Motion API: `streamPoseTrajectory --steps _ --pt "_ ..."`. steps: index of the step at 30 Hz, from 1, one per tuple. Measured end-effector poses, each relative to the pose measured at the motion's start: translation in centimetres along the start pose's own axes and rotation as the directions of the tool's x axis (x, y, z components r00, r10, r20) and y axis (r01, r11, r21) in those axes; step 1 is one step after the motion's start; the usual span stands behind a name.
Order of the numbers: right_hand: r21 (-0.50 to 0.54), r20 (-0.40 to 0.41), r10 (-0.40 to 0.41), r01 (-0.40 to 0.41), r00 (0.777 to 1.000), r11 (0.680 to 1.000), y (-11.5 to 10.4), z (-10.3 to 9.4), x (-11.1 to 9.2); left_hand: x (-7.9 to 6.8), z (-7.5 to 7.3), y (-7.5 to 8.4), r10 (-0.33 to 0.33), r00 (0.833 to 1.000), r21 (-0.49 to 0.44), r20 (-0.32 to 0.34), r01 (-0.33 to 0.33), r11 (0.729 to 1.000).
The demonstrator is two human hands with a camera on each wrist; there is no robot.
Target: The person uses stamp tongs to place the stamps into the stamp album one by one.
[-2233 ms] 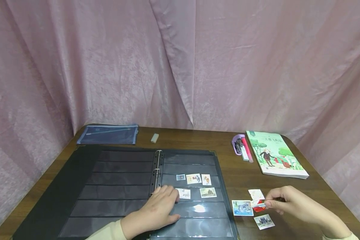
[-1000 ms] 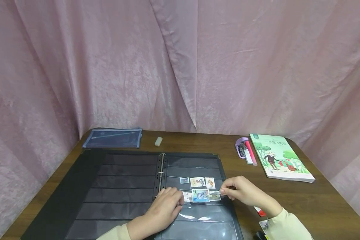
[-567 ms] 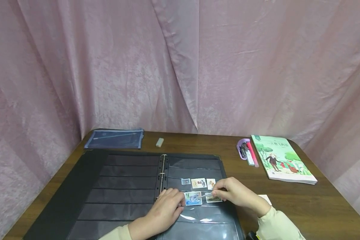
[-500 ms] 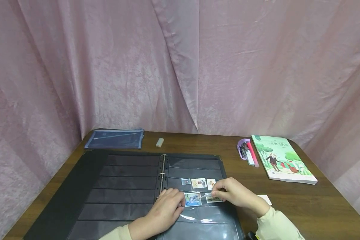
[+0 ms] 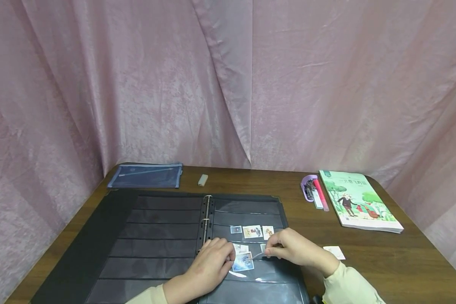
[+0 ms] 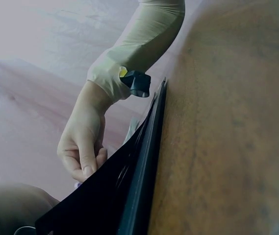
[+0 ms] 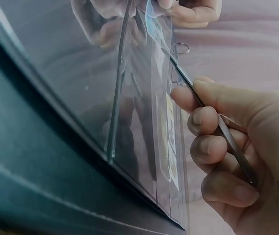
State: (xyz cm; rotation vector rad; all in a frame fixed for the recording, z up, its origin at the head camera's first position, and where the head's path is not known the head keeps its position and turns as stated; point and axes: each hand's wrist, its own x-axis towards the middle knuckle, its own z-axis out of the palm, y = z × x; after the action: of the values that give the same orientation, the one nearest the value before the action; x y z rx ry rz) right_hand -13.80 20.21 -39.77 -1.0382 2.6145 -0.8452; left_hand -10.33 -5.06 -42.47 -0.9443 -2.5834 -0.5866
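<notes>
My right hand (image 5: 292, 247) pinches metal tweezers (image 7: 183, 76), whose tips grip a blue stamp (image 5: 242, 262). That stamp lies slightly tilted over the right page of a black stamp album (image 5: 163, 230), overlapping the lower part of a pale stamp (image 5: 241, 248). My left hand (image 5: 210, 261) rests on the page by the ring spine, fingers loosely bent, fingertips right at the blue stamp's left edge. Above it, a small dark stamp (image 5: 236, 229) and two pale ones sit in a row of clear strips. Another stamp beside the tweezers is mostly hidden by my right fingers.
A white paper piece (image 5: 334, 252) lies on the table right of the album. Farther back are a green book (image 5: 361, 202), a purple-rimmed holder (image 5: 308, 188) with a pink pen-like stick (image 5: 321, 195), an eraser-like block (image 5: 203, 180) and a blue mesh pouch (image 5: 146, 176).
My right hand has carried the blue stamp in the tweezers from the table leftward onto the album page, then slid it slightly nearer, baring the pale stamp's top. My left hand stays on the page.
</notes>
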Motion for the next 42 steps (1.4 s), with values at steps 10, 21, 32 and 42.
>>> streamPoseTrajectory --steps 10,21,32,42 --pt "0.041 0.085 0.015 -0.018 0.996 0.999 -0.2 0.0 0.0 -0.1 0.1 -0.1 -0.008 1.0 -0.008 0.01 0.008 1.0" --pt "0.048 0.063 0.039 -0.042 0.997 0.998 0.0 -1.5 -1.0 0.1 0.0 0.0 0.002 1.0 -0.007 0.003 -0.002 1.0" --pt "-0.064 -0.012 -0.076 0.075 0.997 0.995 -0.3 -1.0 -0.3 0.1 0.0 -0.1 -0.002 1.0 -0.014 -0.007 0.002 1.0" --pt "-0.066 0.019 -0.087 0.088 0.996 0.994 -0.3 -0.7 -0.3 0.0 0.0 -0.1 -0.007 1.0 -0.031 0.004 0.008 0.999"
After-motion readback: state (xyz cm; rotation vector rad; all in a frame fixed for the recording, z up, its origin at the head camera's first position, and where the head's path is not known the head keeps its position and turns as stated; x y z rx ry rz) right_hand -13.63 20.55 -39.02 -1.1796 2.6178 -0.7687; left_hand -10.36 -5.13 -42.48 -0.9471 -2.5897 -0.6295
